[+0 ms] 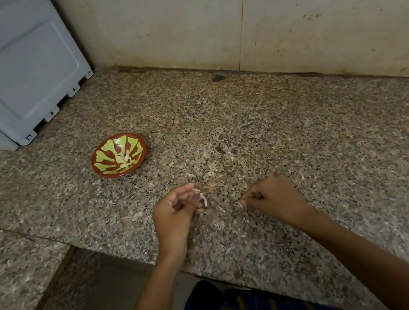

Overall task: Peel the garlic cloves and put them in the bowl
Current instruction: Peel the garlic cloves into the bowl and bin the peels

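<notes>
Beyond left hand (173,213): bowl (119,155) on granite counter (290,146), white appliance (10,70) behind.

red-brown bowl (119,155) with lime-green petal pattern; speckled grey-pink counter (276,143) (perhaps granite).
</notes>
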